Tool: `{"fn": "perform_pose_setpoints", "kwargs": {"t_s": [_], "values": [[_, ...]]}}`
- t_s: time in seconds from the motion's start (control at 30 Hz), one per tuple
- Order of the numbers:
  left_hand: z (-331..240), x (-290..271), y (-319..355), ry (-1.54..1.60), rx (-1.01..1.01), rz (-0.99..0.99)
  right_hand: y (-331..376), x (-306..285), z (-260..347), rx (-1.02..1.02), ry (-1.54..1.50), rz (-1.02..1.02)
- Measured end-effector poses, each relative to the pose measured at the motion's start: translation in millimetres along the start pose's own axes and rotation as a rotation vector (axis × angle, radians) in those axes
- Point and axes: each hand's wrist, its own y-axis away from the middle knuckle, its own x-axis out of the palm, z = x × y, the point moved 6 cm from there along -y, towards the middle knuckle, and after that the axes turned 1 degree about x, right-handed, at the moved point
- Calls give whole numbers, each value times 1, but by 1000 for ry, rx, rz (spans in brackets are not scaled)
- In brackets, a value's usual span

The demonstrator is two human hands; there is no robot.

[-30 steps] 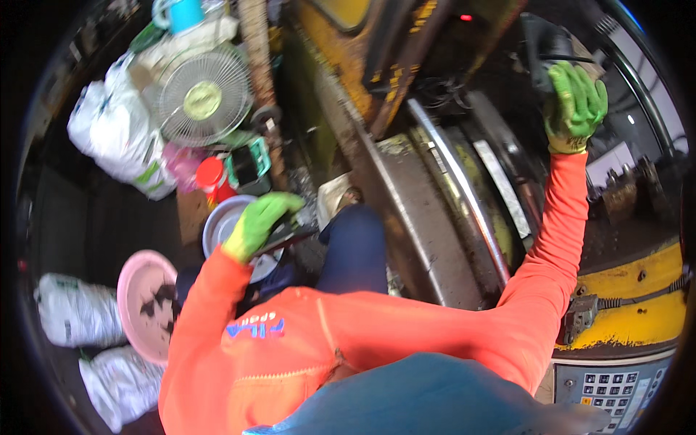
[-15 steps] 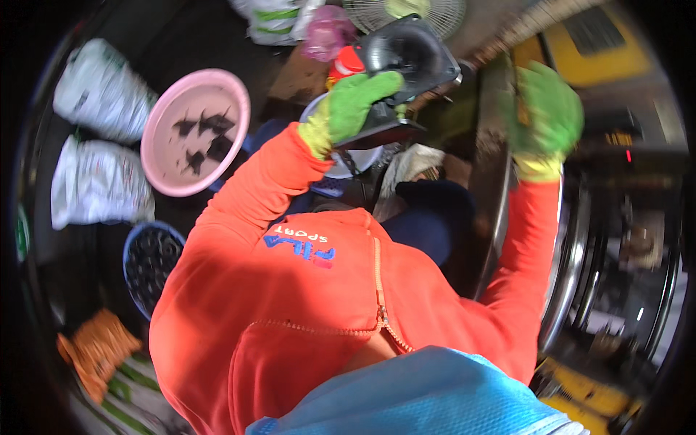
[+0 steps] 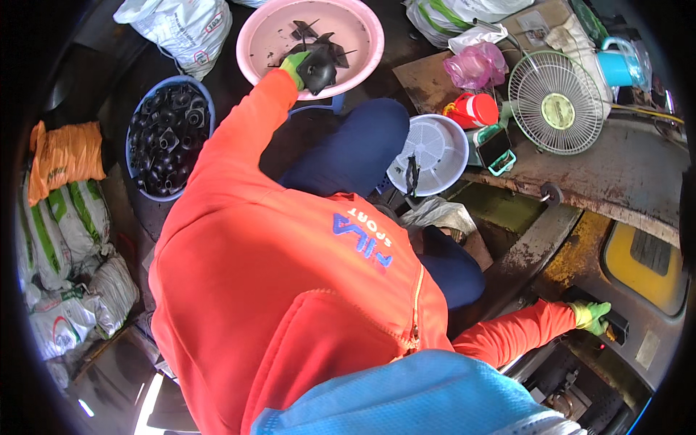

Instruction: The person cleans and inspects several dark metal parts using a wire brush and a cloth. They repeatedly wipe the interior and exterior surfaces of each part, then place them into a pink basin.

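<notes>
Dark floor (image 3: pixel 396 40) is framing the pink basin (image 3: pixel 268 40) on the far side — left hand (image 3: pixel 293 68) is gripping a black part (image 3: pixel 317 71) over its near rim, probably light, stiff, slick; its outer edge is offering purchase. Right hand (image 3: pixel 596 317) is resting by the yellow machine (image 3: pixel 582 250) — grip unclear.

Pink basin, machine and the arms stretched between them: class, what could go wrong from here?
1. The black part in the left hand is over the near rim of the pink basin, so it might slip and drop outside.
2. The right hand is at the machine, far from the left; with attention split, its fingers could get pinched.
3. The blue tub is heaped full; a knock might spill parts.
</notes>
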Motion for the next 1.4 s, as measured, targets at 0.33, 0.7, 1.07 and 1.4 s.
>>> {"fn": "perform_pose_setpoints", "kwargs": {"t_s": [0.33,0.7,1.07,1.4], "values": [[-4,46,-100,231,-143,-279,62,9,-10,298,-294,459],[-315,55,-79,1168,636,-148,135,-80,70,101,-117,186],[-295,160,-51,1033,242,393,193,-108,165,-705,432,78],[-292,169,-48,713,578,214,135,-159,265,-1358,916,-434]]}}
